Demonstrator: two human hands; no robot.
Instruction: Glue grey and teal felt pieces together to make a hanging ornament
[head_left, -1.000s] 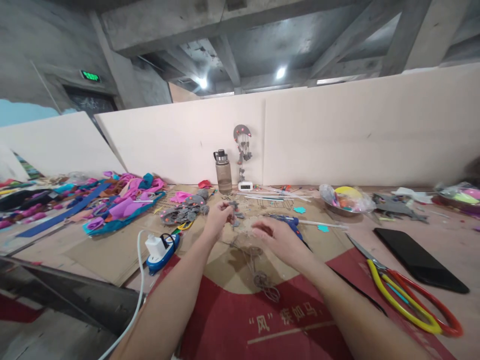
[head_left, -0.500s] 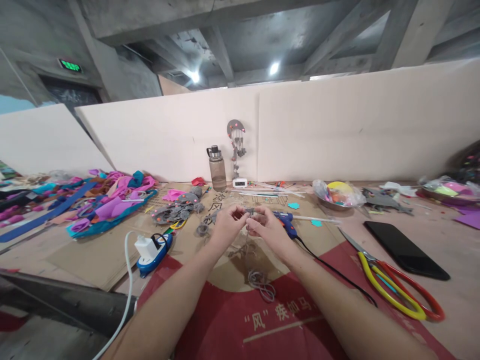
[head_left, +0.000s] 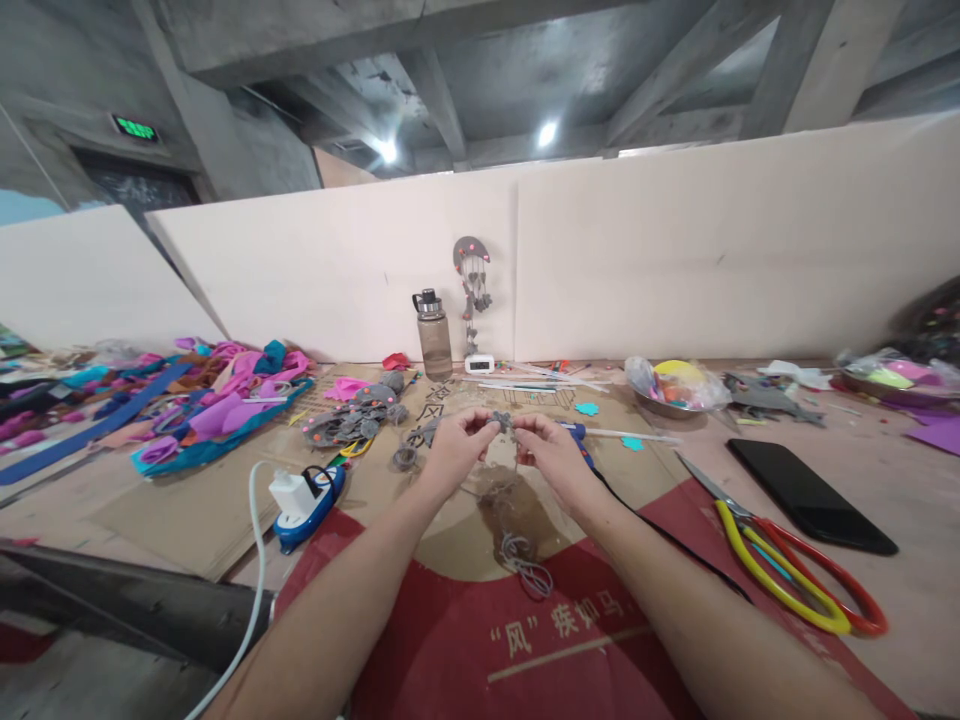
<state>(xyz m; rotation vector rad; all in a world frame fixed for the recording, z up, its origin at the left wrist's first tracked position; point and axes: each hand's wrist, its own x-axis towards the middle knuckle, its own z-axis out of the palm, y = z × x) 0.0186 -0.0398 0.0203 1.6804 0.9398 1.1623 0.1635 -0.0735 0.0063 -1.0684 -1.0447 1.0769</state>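
Note:
Over the middle of the cardboard sheet, my left hand [head_left: 459,452] pinches a small grey felt flower [head_left: 501,424] between thumb and forefinger. My right hand [head_left: 553,458] is closed just to the right of it, fingertips by the flower's edge, on a thin grey cord that is hard to make out there. Below the hands, a loose coil of the grey cord [head_left: 526,568] lies on the cardboard. A blue glue gun [head_left: 576,432] lies behind my right hand, partly hidden by it.
Scissors [head_left: 780,565] and a phone [head_left: 810,497] lie at the right. A power strip [head_left: 311,508] with a white cable stands left, near grey felt pieces [head_left: 352,418] and a colourful felt pile [head_left: 225,400]. A bottle [head_left: 433,335] and a hanging felt ornament [head_left: 472,270] stand at the back.
My hands have moved slightly apart, and the grey felt flower now shows between them. The cord coil has shifted a little.

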